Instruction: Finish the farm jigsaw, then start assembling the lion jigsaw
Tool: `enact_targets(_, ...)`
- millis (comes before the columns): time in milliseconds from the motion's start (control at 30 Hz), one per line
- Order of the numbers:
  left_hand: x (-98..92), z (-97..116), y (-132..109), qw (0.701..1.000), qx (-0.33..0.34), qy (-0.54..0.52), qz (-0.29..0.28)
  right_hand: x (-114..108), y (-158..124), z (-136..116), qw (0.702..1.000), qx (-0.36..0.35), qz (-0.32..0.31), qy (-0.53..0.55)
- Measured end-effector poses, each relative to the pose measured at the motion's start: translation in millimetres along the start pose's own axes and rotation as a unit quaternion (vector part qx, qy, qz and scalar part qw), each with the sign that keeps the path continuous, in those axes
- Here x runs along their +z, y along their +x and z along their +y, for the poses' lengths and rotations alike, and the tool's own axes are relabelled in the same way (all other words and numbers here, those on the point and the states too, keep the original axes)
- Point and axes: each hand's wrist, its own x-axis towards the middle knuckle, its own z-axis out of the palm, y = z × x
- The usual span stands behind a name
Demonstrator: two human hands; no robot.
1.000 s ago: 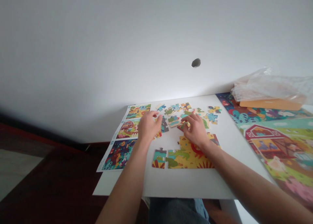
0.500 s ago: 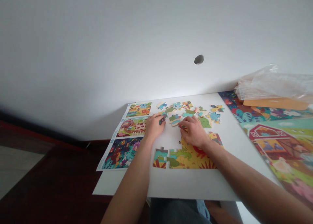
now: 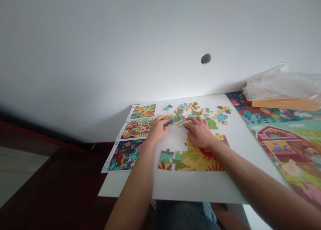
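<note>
My left hand [image 3: 158,129] is closed on a puzzle piece [image 3: 168,123] at the left of the loose pieces. To its right, my right hand [image 3: 200,133] has its fingertips closed on another puzzle piece [image 3: 182,122], which is tilted. Behind both hands lie several loose pieces [image 3: 183,107], some overlapping. The partly joined yellow puzzle [image 3: 190,163] lies below my right hand, which covers some of it. At its left end a crocodile piece [image 3: 165,160] lies with a thin gap beside it.
A sheet with three pictures [image 3: 112,156] lies at the table's left edge. On the right are a large farm puzzle [image 3: 276,146], an orange flat item [image 3: 286,104] and clear plastic bags [image 3: 276,84]. A white wall with a hole [image 3: 205,59] stands behind.
The fingers of my right hand have moved onto a piece in the loose group and tilted it. The piece in my left hand has turned a little. The view has shifted slightly.
</note>
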Motion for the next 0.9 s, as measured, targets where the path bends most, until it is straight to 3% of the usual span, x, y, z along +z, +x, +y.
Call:
enact_targets(133,2.6,-3,-1,0.999,-0.043,0.006,0.026,2,0,-2,0.998,-0.048,-0.034,0.007)
enact_targets(233,3.8,-4,1,0.998,-0.059,-0.003,0.032,7,0,-2,0.999,-0.017,-0.048,-0.009)
enact_targets(367,6.1,0,4,0.997,-0.067,0.024,0.024,12,2,1,0.998,0.039,-0.027,-0.03)
enact_targets(633,6.2,8,10,0.998,-0.054,0.041,0.003,6,6,2,0.998,0.056,0.032,0.0)
enact_targets(900,-7.1,16,8,0.997,-0.032,-0.067,0.026,6,5,4,0.997,0.042,0.054,0.032)
